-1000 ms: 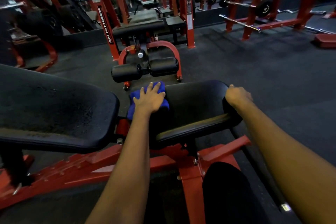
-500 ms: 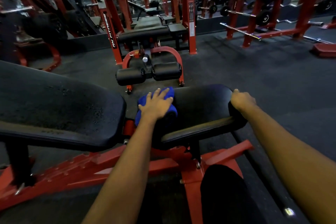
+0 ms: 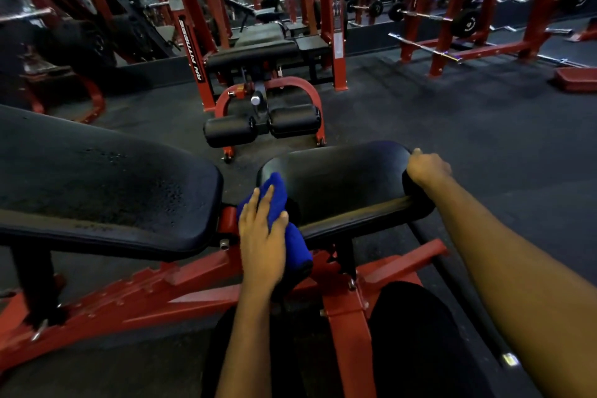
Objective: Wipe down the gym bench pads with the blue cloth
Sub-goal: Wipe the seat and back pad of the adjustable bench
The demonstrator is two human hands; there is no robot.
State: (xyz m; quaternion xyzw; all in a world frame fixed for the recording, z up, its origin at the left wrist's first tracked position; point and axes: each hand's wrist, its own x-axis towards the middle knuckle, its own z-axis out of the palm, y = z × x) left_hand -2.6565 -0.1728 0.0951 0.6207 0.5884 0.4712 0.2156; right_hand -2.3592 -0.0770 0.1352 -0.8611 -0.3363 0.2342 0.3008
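The left hand (image 3: 263, 242) pressed the cloth (image 3: 279, 192) on the small pad's (image 3: 345, 181) left end, fingers (image 3: 253, 203) straight and close together. The right hand (image 3: 426, 168) gripped its other end. The small pad was being wiped. Next, I think, the cloth should slide right, then do the big pad (image 3: 97, 178).

The cloth (image 3: 278, 195) is bright blue and bunched, draped over the left end of the seat pad (image 3: 345, 178) and hanging past its near edge, with the left hand (image 3: 261, 236) pressed flat on it. The seat pad is black, smooth and round-cornered, and the right hand (image 3: 426, 166) curls over its right end. The back pad (image 3: 97, 178), left of the seat pad across a narrow gap, is black, longer and speckled.
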